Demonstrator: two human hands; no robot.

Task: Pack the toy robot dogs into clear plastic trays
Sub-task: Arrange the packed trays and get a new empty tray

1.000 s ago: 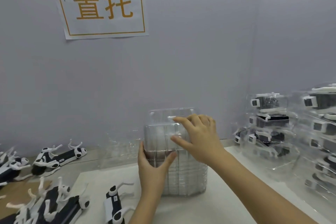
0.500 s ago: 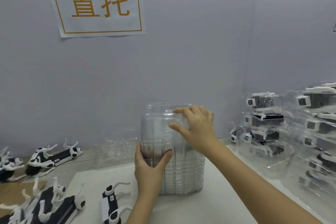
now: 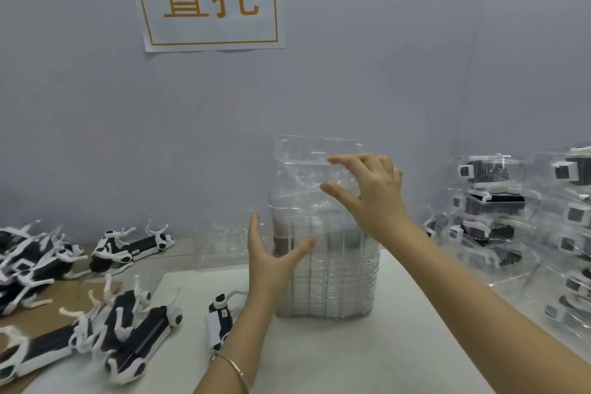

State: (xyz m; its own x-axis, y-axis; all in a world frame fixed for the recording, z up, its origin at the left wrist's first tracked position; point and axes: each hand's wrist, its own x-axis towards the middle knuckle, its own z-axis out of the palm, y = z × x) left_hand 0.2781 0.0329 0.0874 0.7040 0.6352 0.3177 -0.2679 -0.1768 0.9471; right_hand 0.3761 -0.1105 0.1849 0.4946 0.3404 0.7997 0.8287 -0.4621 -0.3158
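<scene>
on the white table (image 3: 351, 358), the left hand (image 3: 271, 262) lies spread against the left side of the stack of clear trays (image 3: 332, 285), the right hand (image 3: 374, 198) pinches the top tray (image 3: 303, 150), and loose toy robot dogs (image 3: 134, 329) lie left.

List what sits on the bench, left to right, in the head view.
Loose toy robot dogs → lone dog → stack of clear trays → packed trays of dogs.
</scene>
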